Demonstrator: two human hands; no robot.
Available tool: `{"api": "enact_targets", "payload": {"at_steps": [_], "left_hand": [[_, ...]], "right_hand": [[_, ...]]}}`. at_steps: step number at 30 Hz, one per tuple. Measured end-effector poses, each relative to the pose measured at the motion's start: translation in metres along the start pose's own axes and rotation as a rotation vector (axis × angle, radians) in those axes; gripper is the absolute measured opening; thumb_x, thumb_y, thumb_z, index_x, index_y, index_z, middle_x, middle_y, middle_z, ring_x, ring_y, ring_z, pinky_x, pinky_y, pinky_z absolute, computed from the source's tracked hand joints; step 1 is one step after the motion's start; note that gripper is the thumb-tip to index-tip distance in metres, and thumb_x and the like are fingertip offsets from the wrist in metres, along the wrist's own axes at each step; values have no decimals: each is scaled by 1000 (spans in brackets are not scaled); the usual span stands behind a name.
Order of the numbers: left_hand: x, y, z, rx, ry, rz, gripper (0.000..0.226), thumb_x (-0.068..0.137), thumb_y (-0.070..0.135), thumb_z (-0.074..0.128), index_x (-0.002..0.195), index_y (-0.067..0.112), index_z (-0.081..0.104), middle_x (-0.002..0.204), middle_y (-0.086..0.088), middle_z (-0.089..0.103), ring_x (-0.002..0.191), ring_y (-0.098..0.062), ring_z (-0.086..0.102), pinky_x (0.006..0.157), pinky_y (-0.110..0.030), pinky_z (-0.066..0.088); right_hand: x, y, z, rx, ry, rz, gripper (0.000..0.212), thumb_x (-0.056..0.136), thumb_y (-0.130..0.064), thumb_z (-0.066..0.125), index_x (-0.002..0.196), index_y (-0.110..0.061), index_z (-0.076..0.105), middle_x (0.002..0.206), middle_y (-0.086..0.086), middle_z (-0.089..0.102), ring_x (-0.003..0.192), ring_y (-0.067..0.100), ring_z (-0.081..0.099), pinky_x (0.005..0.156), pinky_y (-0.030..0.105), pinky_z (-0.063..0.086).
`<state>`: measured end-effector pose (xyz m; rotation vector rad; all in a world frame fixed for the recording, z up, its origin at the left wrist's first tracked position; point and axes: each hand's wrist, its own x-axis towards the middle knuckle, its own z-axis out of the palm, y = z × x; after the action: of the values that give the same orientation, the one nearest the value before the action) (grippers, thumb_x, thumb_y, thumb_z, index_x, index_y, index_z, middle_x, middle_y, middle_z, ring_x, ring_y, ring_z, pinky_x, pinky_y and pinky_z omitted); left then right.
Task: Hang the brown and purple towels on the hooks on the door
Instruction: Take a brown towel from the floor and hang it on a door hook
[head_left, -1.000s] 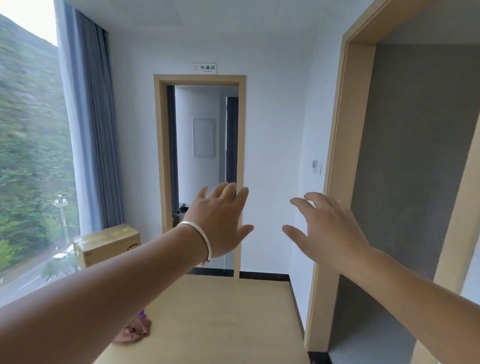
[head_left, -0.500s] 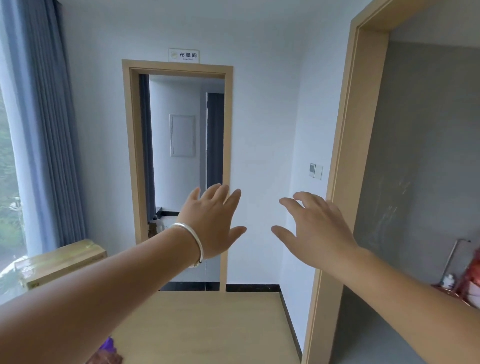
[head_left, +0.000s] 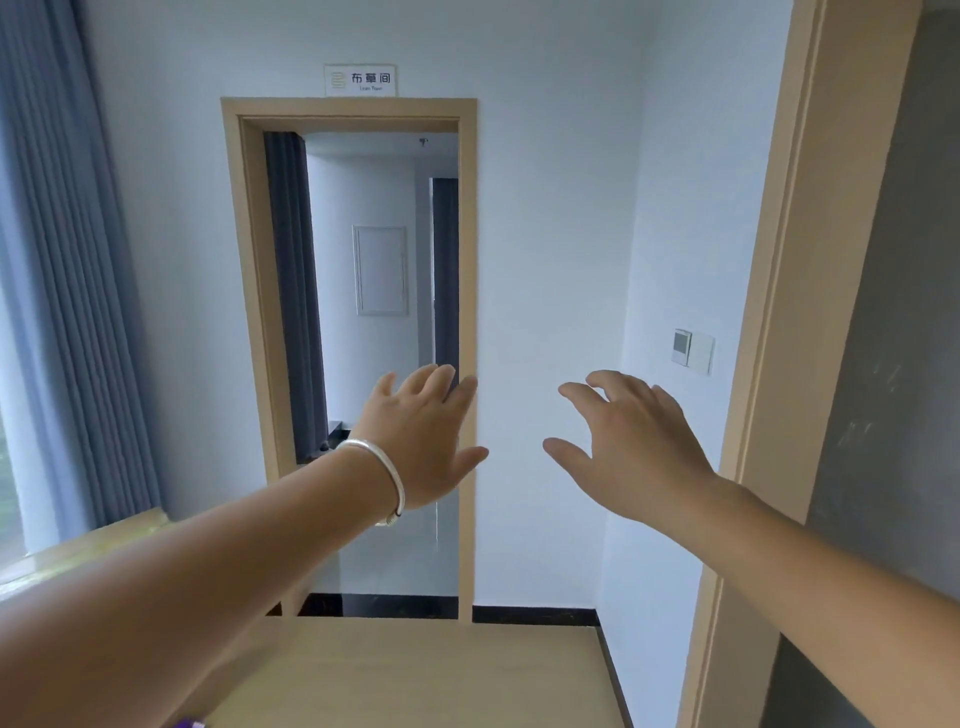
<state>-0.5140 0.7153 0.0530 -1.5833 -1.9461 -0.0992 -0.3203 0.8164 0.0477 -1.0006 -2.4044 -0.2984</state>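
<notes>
Overhead, door sign (head_left: 360, 80) reads 布草间 | left hand (head_left: 421, 441), right hand (head_left: 628, 452): fingers spread, holding nothing

White walls (head_left: 545, 260) and an open wood-framed doorway (head_left: 470, 312) lie beyond the fingertips; blue curtains (head_left: 67, 286) hang far left of them, a wall switch (head_left: 693, 351) right.

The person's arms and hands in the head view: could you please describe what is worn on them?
Both forearms are bare, with no sleeves in view. The left hand has a plain, smooth silver bangle round its wrist, seemingly open-ended with a small knob at its lower tip. The right hand wears nothing: no ring, watch or glove shows. No markings appear on either arm.
</notes>
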Motion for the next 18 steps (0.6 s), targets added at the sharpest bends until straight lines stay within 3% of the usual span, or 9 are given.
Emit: {"api": "enact_targets", "payload": {"at_steps": [18], "left_hand": [[191, -105, 198, -45, -73, -65, 76, 93, 62, 32, 152, 21, 8, 156, -3, 19, 145, -21, 14, 117, -47, 15]], "right_hand": [[235, 26, 186, -14, -62, -41, 62, 92, -60, 40, 145, -29, 31, 150, 0, 31, 140, 19, 26, 114, 45, 21]]}}
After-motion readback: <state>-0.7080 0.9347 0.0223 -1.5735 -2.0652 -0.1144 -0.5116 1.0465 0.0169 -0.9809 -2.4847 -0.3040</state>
